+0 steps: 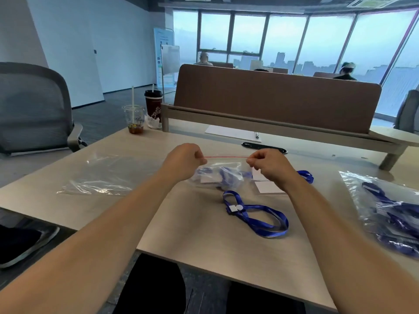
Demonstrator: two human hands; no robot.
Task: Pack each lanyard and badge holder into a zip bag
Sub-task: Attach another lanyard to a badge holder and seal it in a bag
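A clear zip bag (223, 174) with a red zip line hangs between my hands above the table; a blue lanyard and a white badge holder show inside it. My left hand (184, 160) pinches the left end of the zip strip. My right hand (266, 165) pinches the right end. A loose blue lanyard (256, 214) lies coiled on the table in front of the bag. A white badge holder (268, 186) lies under my right wrist, with another blue lanyard (306, 175) behind it.
Empty clear zip bags (102, 175) lie at the left. Packed bags with blue lanyards (390, 209) lie at the right edge. Two drink cups (145, 112) stand at the back left. Paper with a pen (233, 133), a black object (264, 147) and a brown divider (272, 96) sit behind.
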